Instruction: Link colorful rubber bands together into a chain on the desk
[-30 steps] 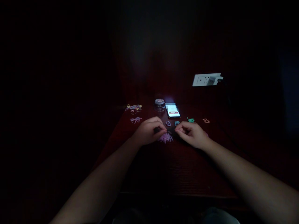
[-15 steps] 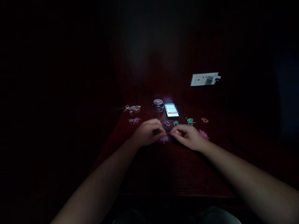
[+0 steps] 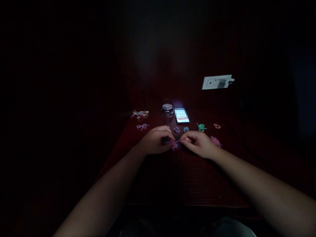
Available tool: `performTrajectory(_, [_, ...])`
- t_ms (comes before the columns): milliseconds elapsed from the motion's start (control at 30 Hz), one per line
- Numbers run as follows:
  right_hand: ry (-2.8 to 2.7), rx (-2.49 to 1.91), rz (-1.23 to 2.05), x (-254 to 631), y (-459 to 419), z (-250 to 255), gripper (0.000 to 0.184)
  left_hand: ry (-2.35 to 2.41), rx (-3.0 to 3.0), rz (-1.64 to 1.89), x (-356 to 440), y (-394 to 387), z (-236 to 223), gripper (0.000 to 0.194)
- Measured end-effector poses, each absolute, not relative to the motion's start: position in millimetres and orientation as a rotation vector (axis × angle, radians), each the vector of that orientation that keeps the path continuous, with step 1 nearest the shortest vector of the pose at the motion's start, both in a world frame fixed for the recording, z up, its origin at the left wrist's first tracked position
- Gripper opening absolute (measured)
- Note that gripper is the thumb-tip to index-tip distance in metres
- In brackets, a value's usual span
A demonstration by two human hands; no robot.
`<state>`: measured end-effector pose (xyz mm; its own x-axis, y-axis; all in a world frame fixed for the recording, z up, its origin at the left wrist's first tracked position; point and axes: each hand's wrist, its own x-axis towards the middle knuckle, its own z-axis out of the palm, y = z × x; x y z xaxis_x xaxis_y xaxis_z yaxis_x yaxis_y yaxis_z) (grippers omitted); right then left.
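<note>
My left hand [image 3: 155, 141] is closed in a pinch at the front of a purple heap of small rubber bands [image 3: 175, 146]. Facing it, my right hand [image 3: 198, 144] pinches with thumb and forefinger. A thin pinkish-purple rubber band [image 3: 177, 141] spans the short gap between the two sets of fingertips. Just beyond the hands lie a purple bundle of bands [image 3: 176, 130] and a light-blue one [image 3: 186, 129]. Pink bands [image 3: 216, 141] rest beside my right wrist, partly hidden by it.
A lidded clear jar [image 3: 167, 111] and a lit phone [image 3: 182, 116] stand at the back. Left are mixed bands [image 3: 140, 114] and a small purple pile [image 3: 142, 126]; right, green bands [image 3: 201, 126] and orange bands [image 3: 217, 125]. A wall socket [image 3: 217, 82] holds a plug.
My right hand has moved left toward my left hand, and a thin band now shows between the fingertips. More of the pink bands has come into view.
</note>
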<state>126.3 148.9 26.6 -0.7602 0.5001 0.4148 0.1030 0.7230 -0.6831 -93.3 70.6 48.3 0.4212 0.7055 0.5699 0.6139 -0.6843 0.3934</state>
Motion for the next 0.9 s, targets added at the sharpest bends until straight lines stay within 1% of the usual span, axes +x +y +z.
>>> performTrajectory(300, [-2.317, -0.456, 0.912, 126.2, 153.1, 21.9, 0.022, 1.187, 2.547, 1.095, -92.6, 69.0, 50.5, 0.013])
performTrajectory(533, [-2.331, -0.473, 0.908, 125.5, 152.9, 22.4, 0.025, 1.19, 2.542, 1.1, -91.9, 70.1, 49.8, 0.009])
performTrajectory(667, [-2.344, -0.46, 0.86, 125.0, 151.0, 24.2, 0.025, 1.201, 2.534, 1.096, -92.3, 70.5, 48.1, 0.01])
performTrajectory(833, [-2.327, -0.459, 0.88, 124.5, 148.4, 27.0, 0.023, 1.215, 2.515, 1.046, -92.1, 69.9, 47.7, 0.014])
performTrajectory(900, [-2.32, -0.467, 0.885, 124.5, 147.4, 28.6, 0.024, 1.208, 2.513, 1.038, -91.9, 70.1, 47.9, 0.011])
